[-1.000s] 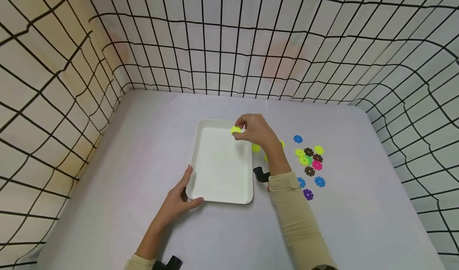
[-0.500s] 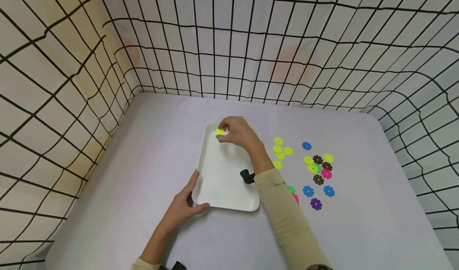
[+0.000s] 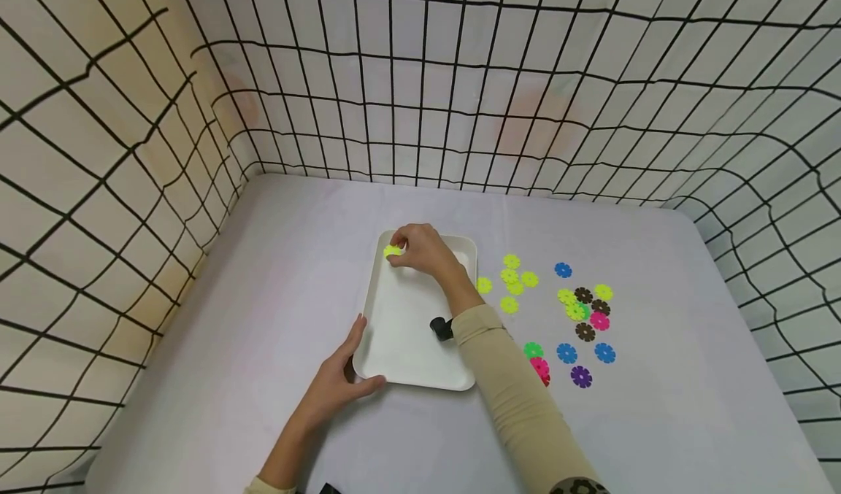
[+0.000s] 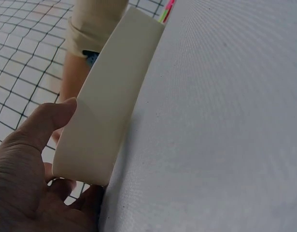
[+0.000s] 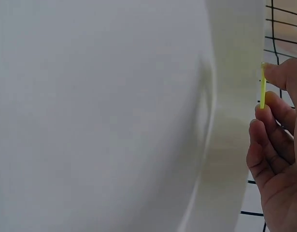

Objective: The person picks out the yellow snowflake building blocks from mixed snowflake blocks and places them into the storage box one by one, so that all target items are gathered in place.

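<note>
A white rectangular tray (image 3: 402, 319) lies on the table. At its near left corner my left hand (image 3: 331, 384) grips it, with the thumb at the near side and the fingers along the left side; the left wrist view shows the tray's outer wall (image 4: 107, 101) between them. Over the far left corner of the tray, my right hand (image 3: 420, 249) pinches a yellow flower-shaped disc (image 3: 391, 251) between thumb and fingers. Seen edge-on in the right wrist view, this yellow disc (image 5: 262, 89) is held clear of the tray floor.
Several loose yellow discs (image 3: 509, 276) lie right of the tray. Farther right are brown (image 3: 585, 331), blue (image 3: 566, 353), pink (image 3: 599, 321), green (image 3: 534, 350) and purple discs (image 3: 581, 376), some overlapping. Black wire mesh (image 3: 420, 78) fences the table's back and sides.
My right hand has carried the yellow disc leftward, from the tray's far right part to its far left corner. My left hand keeps its place at the near left corner.
</note>
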Motion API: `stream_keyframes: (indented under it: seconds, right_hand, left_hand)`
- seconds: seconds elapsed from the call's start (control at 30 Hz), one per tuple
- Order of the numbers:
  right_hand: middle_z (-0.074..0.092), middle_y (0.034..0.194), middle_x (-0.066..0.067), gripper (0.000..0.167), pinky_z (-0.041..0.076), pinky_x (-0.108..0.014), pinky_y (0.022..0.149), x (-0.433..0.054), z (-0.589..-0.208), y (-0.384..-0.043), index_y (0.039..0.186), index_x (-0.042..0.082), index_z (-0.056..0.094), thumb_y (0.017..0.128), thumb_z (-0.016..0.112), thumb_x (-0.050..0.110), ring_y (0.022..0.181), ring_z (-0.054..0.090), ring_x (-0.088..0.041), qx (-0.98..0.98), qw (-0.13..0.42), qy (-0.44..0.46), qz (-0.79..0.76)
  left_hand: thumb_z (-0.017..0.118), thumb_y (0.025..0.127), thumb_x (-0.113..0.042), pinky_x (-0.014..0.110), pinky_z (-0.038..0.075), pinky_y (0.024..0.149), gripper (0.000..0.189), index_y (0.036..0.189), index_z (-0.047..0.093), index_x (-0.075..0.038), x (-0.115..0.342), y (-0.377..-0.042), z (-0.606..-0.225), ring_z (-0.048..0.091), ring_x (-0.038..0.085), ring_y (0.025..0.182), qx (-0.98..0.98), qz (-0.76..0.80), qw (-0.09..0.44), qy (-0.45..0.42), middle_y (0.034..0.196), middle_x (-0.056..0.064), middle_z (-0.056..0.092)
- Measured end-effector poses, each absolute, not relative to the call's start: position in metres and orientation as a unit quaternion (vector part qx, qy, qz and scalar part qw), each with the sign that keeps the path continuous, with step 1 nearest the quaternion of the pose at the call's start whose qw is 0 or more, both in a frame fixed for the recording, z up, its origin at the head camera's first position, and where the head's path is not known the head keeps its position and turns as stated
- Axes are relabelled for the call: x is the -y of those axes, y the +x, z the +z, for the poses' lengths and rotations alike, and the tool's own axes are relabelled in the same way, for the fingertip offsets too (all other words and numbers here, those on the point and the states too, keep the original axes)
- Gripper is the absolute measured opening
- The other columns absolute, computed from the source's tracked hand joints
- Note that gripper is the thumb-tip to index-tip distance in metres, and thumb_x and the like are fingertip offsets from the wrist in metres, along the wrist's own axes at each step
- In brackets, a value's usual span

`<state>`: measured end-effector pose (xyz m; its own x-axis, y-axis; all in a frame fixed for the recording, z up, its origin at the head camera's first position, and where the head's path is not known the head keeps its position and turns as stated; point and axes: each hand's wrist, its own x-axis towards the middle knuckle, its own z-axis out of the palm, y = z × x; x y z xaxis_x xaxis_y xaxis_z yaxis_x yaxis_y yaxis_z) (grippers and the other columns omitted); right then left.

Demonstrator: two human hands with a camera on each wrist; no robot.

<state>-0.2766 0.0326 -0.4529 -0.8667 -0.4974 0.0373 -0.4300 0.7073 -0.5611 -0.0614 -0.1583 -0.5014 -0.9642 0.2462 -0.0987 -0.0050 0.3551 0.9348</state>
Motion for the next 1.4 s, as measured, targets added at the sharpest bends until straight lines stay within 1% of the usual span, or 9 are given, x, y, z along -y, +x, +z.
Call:
stream_keyframes:
  seconds: [0.17, 0.33, 0.57, 0.87, 1.0, 1.4]
  right_hand:
    - [0.072, 0.097, -0.005, 0.029, 0.052, -0.030, 0.082, -0.033, -0.465, -0.279, 0.102, 0.007, 0.073, 0.081, 0.076, 0.026, 0.090, 0.064, -0.018, -0.928, 0.068, -0.240, -0.275]
    - [0.072, 0.096, -0.005, 0.028, 0.052, -0.029, 0.082, -0.031, -0.472, -0.281, 0.101, 0.007, 0.073, 0.079, 0.075, 0.025, 0.088, 0.064, -0.018, -0.932, 0.060, -0.235, -0.270]
    - [0.072, 0.094, -0.005, 0.028, 0.052, -0.029, 0.082, -0.029, -0.475, -0.281, 0.099, 0.006, 0.073, 0.078, 0.077, 0.024, 0.087, 0.063, -0.017, -0.934, 0.067, -0.228, -0.267]
    - [0.072, 0.093, -0.007, 0.027, 0.051, -0.030, 0.084, -0.028, -0.477, -0.280, 0.099, 0.003, 0.072, 0.079, 0.077, 0.020, 0.087, 0.063, -0.018, -0.932, 0.070, -0.230, -0.272]
    - [0.072, 0.094, -0.007, 0.027, 0.052, -0.030, 0.085, -0.027, -0.478, -0.280, 0.100, 0.003, 0.072, 0.080, 0.076, 0.020, 0.088, 0.064, -0.018, -0.932, 0.071, -0.232, -0.269]
    - [0.072, 0.095, -0.006, 0.028, 0.052, -0.030, 0.086, -0.025, -0.479, -0.280, 0.101, 0.004, 0.073, 0.081, 0.077, 0.023, 0.089, 0.064, -0.018, -0.939, 0.066, -0.216, -0.258]
  left_hand:
    - [0.082, 0.078, -0.030, 0.003, 0.018, 0.105, 0.103, 0.157, 0.016, -0.021, 0.157, -0.061, -0.502, 0.015, 0.020, 0.151, -0.811, 0.570, 0.112, 0.075, 0.165, -0.001, 0.011]
    - [0.082, 0.078, -0.029, 0.003, 0.017, 0.106, 0.103, 0.157, 0.017, -0.021, 0.157, -0.059, -0.500, 0.015, 0.020, 0.151, -0.811, 0.571, 0.108, 0.073, 0.164, -0.002, 0.012]
    - [0.082, 0.078, -0.029, 0.003, 0.016, 0.106, 0.103, 0.157, 0.016, -0.023, 0.156, -0.059, -0.500, 0.014, 0.019, 0.151, -0.812, 0.568, 0.114, 0.067, 0.164, -0.004, 0.012]
    - [0.082, 0.078, -0.031, 0.002, 0.015, 0.106, 0.103, 0.157, 0.016, -0.024, 0.156, -0.059, -0.500, 0.014, 0.020, 0.151, -0.814, 0.566, 0.111, 0.069, 0.164, -0.003, 0.012]
    - [0.082, 0.078, -0.033, 0.003, 0.015, 0.106, 0.104, 0.157, 0.016, -0.025, 0.157, -0.059, -0.501, 0.014, 0.019, 0.151, -0.816, 0.564, 0.114, 0.064, 0.164, -0.004, 0.012]
    - [0.083, 0.078, -0.032, 0.002, 0.017, 0.106, 0.104, 0.157, 0.016, -0.024, 0.157, -0.060, -0.501, 0.014, 0.019, 0.151, -0.813, 0.567, 0.114, 0.069, 0.165, -0.004, 0.011]
